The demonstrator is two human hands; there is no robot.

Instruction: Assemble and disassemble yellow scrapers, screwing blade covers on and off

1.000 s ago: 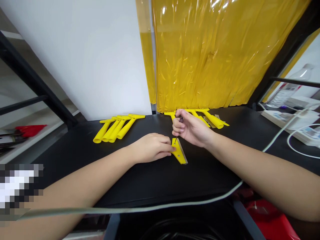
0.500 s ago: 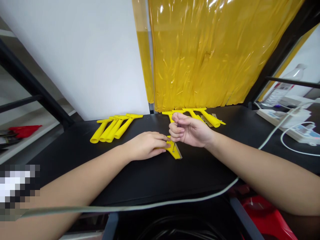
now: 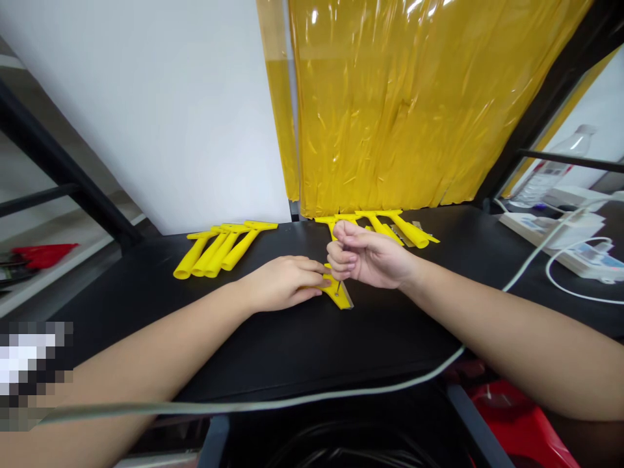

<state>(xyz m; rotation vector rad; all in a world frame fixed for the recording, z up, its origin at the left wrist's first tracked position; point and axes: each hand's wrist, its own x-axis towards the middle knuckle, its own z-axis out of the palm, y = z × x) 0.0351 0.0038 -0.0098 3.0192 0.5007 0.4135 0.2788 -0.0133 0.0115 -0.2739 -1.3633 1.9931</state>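
Flat on the black tabletop lies a yellow scraper (image 3: 340, 297) with a metal blade along its right edge. My left hand (image 3: 287, 283) is closed over its handle and presses it down; the handle is mostly hidden under the palm. Above the scraper head, my right hand (image 3: 368, 255) is closed around a screwdriver (image 3: 338, 286). Only its thin shaft shows below the fist, upright, the tip at a screw on the scraper head. Several yellow scraper pieces (image 3: 227, 252) lie left of my hands. More yellow scrapers (image 3: 409, 231) lie behind my right hand, some partly hidden.
A white panel (image 3: 195, 117) and a yellow plastic-covered panel (image 3: 390, 117) stand behind the tabletop (image 3: 273, 351). A pale cable (image 3: 341, 395) runs across the front edge. Power strips (image 3: 575, 244) and a plastic bottle (image 3: 553, 169) are at the right.
The view shifts very slightly. Both hands keep their places, with the screwdriver tip still at the screw on the scraper head.
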